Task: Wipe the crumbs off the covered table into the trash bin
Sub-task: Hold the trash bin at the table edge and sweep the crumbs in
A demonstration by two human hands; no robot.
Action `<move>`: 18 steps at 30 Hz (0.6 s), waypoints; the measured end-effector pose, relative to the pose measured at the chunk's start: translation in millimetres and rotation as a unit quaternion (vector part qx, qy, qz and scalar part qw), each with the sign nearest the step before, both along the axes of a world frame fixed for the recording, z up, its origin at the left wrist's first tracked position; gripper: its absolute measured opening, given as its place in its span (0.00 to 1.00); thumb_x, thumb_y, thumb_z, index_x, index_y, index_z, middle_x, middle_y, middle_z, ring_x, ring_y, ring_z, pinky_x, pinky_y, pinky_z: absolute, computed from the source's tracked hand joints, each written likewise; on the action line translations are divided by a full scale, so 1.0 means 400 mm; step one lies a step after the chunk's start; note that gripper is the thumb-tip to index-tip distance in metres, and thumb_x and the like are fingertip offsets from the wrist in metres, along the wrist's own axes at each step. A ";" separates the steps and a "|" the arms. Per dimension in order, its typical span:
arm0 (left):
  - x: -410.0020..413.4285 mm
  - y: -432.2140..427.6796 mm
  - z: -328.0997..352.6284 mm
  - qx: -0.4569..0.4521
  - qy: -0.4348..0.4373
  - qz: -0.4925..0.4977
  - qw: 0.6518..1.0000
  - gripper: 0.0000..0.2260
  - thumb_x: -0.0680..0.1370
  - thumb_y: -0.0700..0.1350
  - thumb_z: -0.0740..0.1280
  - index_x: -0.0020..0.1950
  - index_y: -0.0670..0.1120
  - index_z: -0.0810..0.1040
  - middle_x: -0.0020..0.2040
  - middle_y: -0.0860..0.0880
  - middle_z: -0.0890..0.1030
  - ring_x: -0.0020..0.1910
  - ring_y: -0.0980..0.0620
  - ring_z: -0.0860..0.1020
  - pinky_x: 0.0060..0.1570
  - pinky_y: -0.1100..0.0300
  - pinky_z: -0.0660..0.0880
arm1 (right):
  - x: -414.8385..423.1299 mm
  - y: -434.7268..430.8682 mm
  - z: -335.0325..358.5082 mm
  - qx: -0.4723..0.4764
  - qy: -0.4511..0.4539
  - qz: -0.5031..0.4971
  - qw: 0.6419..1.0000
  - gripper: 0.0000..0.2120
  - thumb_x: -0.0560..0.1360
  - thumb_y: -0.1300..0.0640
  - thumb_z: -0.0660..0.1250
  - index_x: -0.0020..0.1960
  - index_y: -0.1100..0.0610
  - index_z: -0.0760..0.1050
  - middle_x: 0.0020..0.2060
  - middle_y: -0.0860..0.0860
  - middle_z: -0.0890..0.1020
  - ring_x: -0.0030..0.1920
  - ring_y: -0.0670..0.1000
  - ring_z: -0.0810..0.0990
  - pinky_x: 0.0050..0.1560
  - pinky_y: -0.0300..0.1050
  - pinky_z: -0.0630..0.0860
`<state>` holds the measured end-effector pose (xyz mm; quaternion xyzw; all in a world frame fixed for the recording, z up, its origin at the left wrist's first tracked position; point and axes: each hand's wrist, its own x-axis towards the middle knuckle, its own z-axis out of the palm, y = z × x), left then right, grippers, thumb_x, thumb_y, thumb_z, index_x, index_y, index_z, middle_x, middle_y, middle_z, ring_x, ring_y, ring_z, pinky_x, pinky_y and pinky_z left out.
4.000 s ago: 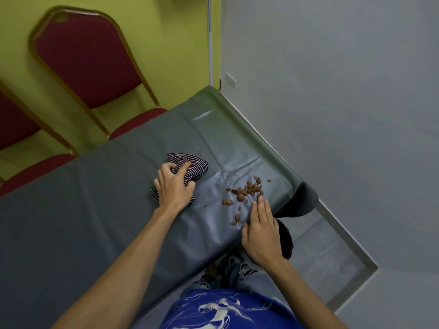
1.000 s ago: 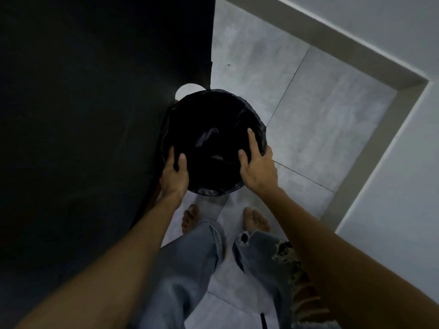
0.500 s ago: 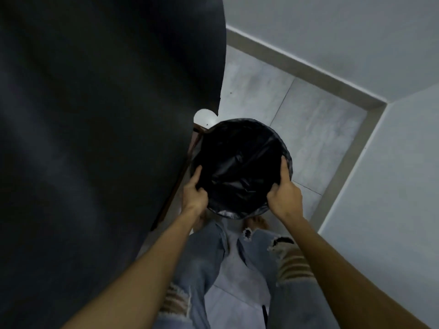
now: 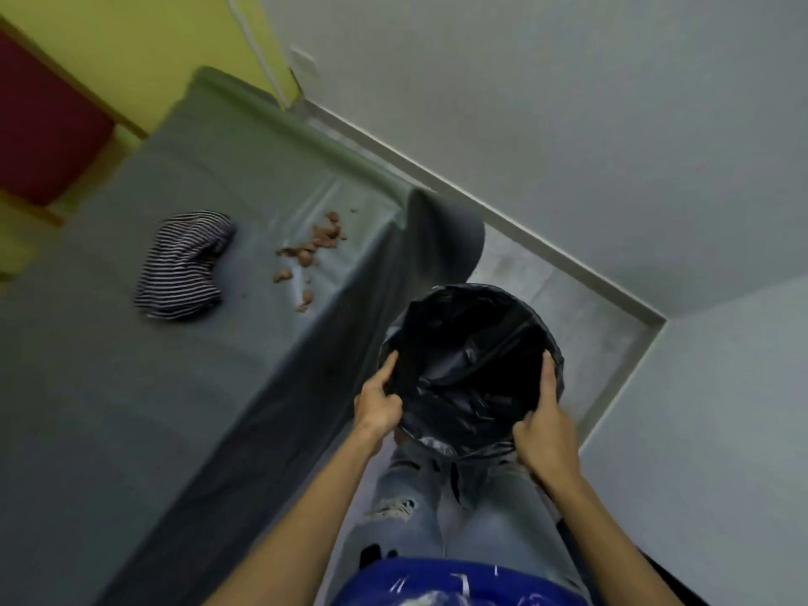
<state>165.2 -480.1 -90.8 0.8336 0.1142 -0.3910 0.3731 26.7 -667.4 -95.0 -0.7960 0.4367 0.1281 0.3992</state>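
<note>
A round trash bin (image 4: 470, 365) lined with a black bag hangs in front of my legs, beside the table's near edge. My left hand (image 4: 378, 402) grips its left rim and my right hand (image 4: 544, 430) grips its right rim. Brown crumbs (image 4: 312, 251) lie scattered near the right end of the grey covered table (image 4: 109, 387). A striped cloth (image 4: 183, 264) lies bunched on the table, left of the crumbs, with no hand on it.
The grey cover drapes over the table's corner (image 4: 446, 234). A red chair (image 4: 43, 124) stands against the yellow wall at the far left. Grey walls and a baseboard (image 4: 568, 264) close in the tiled floor corner on the right.
Earlier both hands were on the table, the left on the cloth. Since then both hands took the bin from the floor and have lifted it up beside the table edge.
</note>
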 end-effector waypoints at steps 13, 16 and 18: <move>0.045 0.094 0.217 -0.055 -0.058 0.076 0.994 0.30 0.75 0.33 0.61 0.71 0.61 0.70 0.67 0.50 0.77 0.50 0.55 0.80 0.47 0.62 0.81 | 0.126 0.071 0.235 -0.006 -0.041 0.039 0.998 0.52 0.74 0.70 0.61 0.76 0.34 0.32 0.44 0.58 0.73 0.33 0.60 0.80 0.28 0.55 0.82; 0.011 0.073 0.236 -0.065 -0.068 0.098 0.991 0.27 0.78 0.40 0.63 0.75 0.59 0.66 0.66 0.50 0.77 0.44 0.61 0.78 0.36 0.73 0.74 | 0.123 0.086 0.252 0.005 -0.035 0.016 0.999 0.51 0.74 0.70 0.62 0.77 0.37 0.32 0.47 0.58 0.72 0.34 0.60 0.81 0.26 0.52 0.81; -0.023 0.055 0.238 -0.075 -0.065 0.117 0.988 0.28 0.78 0.43 0.65 0.76 0.59 0.62 0.66 0.50 0.76 0.47 0.58 0.78 0.40 0.69 0.75 | 0.124 0.102 0.254 -0.004 -0.040 0.011 0.999 0.53 0.74 0.70 0.62 0.77 0.37 0.30 0.46 0.58 0.74 0.35 0.59 0.81 0.28 0.53 0.82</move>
